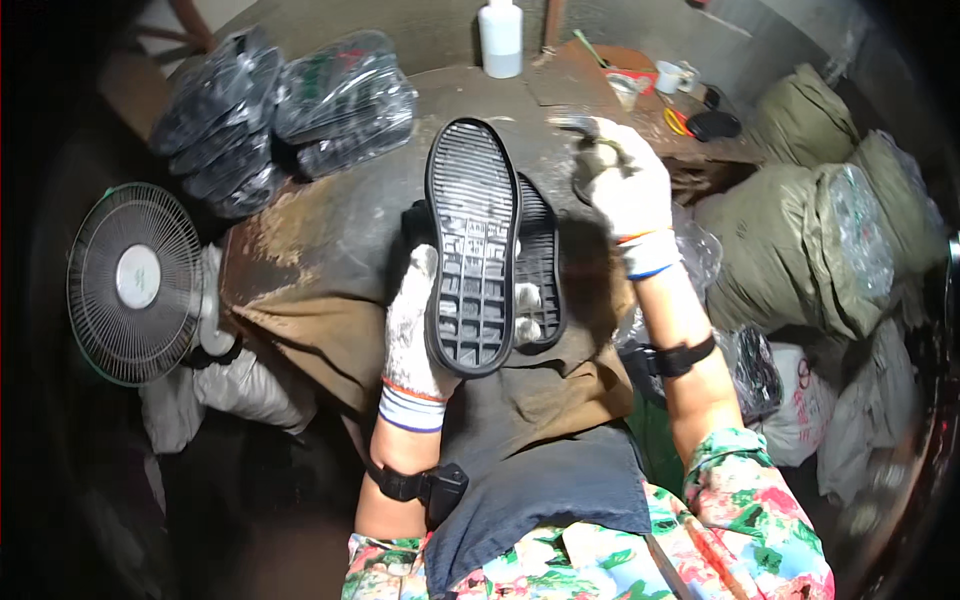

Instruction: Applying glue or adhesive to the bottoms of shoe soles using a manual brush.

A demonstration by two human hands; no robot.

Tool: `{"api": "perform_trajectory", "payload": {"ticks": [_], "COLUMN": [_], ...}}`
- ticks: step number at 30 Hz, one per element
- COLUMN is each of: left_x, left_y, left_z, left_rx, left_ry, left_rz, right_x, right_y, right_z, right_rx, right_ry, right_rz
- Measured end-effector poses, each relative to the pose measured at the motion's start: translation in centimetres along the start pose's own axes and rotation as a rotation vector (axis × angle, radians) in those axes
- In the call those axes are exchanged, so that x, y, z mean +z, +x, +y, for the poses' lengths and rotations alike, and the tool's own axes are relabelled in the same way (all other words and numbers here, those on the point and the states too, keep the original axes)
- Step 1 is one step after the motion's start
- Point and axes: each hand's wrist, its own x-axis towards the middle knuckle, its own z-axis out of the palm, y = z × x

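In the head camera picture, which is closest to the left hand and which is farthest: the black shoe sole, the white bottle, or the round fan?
From the left hand:
1. Black shoe sole: held in that hand, tread up, at the middle.
2. Round fan: off to the left, down beside the worktable.
3. White bottle: standing at the far edge of the table, at the top of the picture.

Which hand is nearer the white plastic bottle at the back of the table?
Right. The right hand is raised just below and right of the white bottle; the left hand grips the black shoe sole, farther back.
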Motion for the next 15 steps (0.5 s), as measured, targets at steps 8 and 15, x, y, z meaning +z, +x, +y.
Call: {"api": "perform_trajectory", "payload": {"ticks": [8, 15], "left_x": [-1.8, -1.0], "left_y": [-1.0, -0.5], "left_z": [-1.4, -2.2], "left_rx": [-0.082, -0.147], "left_ry": [0.183, -0.146], "left_rz": [0.215, -0.042], "right_x": [0.6, 1.7], "right_y": [0.6, -5.7], "right_z": [-0.6, -7.5], "right_rx": [-0.384, 0.173], "right_ry": [-0.299, 0.337], "right_rz": [-0.12, -0.261]}}
